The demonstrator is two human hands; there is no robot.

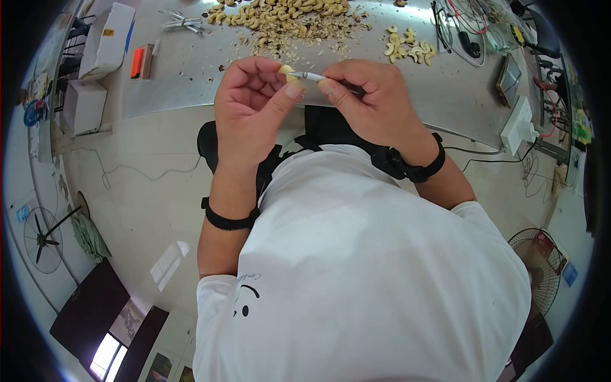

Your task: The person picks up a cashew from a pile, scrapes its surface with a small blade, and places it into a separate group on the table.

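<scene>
My left hand (251, 114) pinches a pale cashew nut (286, 69) between thumb and forefinger, above the front edge of the metal table (172, 83). In my right hand (379, 95) is a slim silver craft knife (310, 76), its tip pointing left and touching or very close to the nut. Beyond my hands lies a large heap of cashews (286, 13), with brown and cream skin crumbs (293, 43) strewn in front of it. Further right, a smaller group of pale cashews (407, 48) sits apart on the metal.
Several silver craft knives (183, 23) lie at the back left, near an orange-and-brown block (141, 62). Cables (468, 38) and a phone-like dark object (509, 79) are on the right. A white power strip (519, 124) hangs by the table's right edge.
</scene>
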